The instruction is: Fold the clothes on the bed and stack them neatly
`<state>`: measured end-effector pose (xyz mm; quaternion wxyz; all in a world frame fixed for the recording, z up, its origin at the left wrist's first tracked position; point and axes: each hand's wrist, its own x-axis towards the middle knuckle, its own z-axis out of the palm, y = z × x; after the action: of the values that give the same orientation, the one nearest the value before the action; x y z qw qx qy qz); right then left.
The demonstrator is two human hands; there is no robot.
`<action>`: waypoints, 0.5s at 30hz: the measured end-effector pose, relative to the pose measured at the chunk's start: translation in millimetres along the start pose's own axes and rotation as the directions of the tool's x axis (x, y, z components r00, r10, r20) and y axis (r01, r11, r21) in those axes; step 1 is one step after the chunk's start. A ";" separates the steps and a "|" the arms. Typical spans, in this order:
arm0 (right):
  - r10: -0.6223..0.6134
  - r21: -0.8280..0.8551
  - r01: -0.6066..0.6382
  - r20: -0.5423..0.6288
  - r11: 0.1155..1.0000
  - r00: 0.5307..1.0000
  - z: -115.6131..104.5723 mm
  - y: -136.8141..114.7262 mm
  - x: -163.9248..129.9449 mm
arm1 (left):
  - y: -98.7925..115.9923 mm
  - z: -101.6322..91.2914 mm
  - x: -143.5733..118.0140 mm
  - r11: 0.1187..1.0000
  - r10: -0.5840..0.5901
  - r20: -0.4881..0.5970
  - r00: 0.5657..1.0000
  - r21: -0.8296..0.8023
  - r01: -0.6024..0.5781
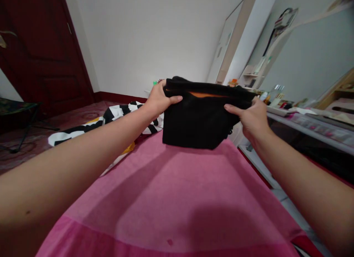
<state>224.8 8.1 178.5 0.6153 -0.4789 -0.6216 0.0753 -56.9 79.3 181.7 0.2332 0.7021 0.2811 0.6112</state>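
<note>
A folded black garment (pixel 200 118) with an orange strip along its top hangs in the air above the far end of a pink cloth (pixel 171 198). My left hand (pixel 159 100) grips its upper left corner, thumb laid across the front. My right hand (pixel 253 118) grips its upper right corner, thumb also on the front. Both arms reach forward over the pink cloth. The lower edge of the garment hangs just above the cloth.
A black-and-white patterned cloth (pixel 110 118) lies at the left beyond the pink one. A dark red door (pixel 41 50) stands at the far left. At the right runs a cluttered counter (pixel 309 118) with small items, backed by white shelves (pixel 257 70).
</note>
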 end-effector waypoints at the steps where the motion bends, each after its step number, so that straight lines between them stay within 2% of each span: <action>1: -0.059 -0.051 0.056 -0.070 0.997 0.996 -3.6 -7.7 -1.3 | 7.4 -4.2 1.4 0.996 0.084 0.026 0.996 0.036 -0.084; 3: -0.097 -0.161 0.077 -0.120 0.984 0.988 -5.5 -11.7 -25.1 | 11.8 -9.8 -18.6 0.975 0.182 0.103 0.978 0.110 -0.193; 5: -0.055 -0.239 0.049 -0.022 0.970 0.998 -3.0 0.2 -71.6 | 1.4 -14.1 -63.9 0.955 0.191 0.204 0.960 0.187 -0.230; 6: -0.020 -0.239 0.034 0.062 0.971 0.998 -1.8 10.4 -99.0 | -7.9 -16.7 -91.4 0.953 0.146 0.309 0.940 0.213 -0.218; 7: 0.029 -0.217 0.014 0.191 0.976 0.981 -1.6 21.6 -126.0 | -18.2 -20.1 -118.9 0.947 0.106 0.432 0.895 0.230 -0.223; 9: 0.148 -0.207 -0.060 0.442 0.976 0.885 -5.0 41.0 -169.3 | -35.9 -29.1 -163.3 0.935 0.040 0.684 0.729 0.231 -0.268; 10: 0.191 -0.214 -0.096 0.486 0.972 0.853 -8.3 46.4 -181.7 | -40.8 -34.0 -176.2 0.929 -0.001 0.690 0.724 0.268 -0.254; 11: 0.234 -0.224 -0.134 0.518 0.965 0.823 -11.7 48.0 -186.5 | -42.1 -38.0 -181.4 0.924 -0.048 0.730 0.682 0.292 -0.247; 12: 0.270 -0.243 -0.164 0.517 0.956 0.812 -14.3 45.9 -183.5 | -39.9 -40.3 -179.1 0.917 -0.111 0.750 0.653 0.330 -0.223; 14: 0.295 -0.275 -0.183 0.450 0.944 0.843 -13.5 33.8 -158.5 | -27.1 -36.4 -156.5 0.881 -0.250 0.716 0.652 0.448 -0.153; 15: 0.278 -0.282 -0.172 0.397 0.944 0.875 -8.9 26.2 -140.1 | -18.5 -29.4 -140.4 0.855 -0.300 0.665 0.684 0.506 -0.116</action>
<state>215.1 -78.8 65.6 0.3875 -0.5900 -0.6863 0.1757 -101.3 -3.1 71.3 0.1623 0.9047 0.3534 0.1741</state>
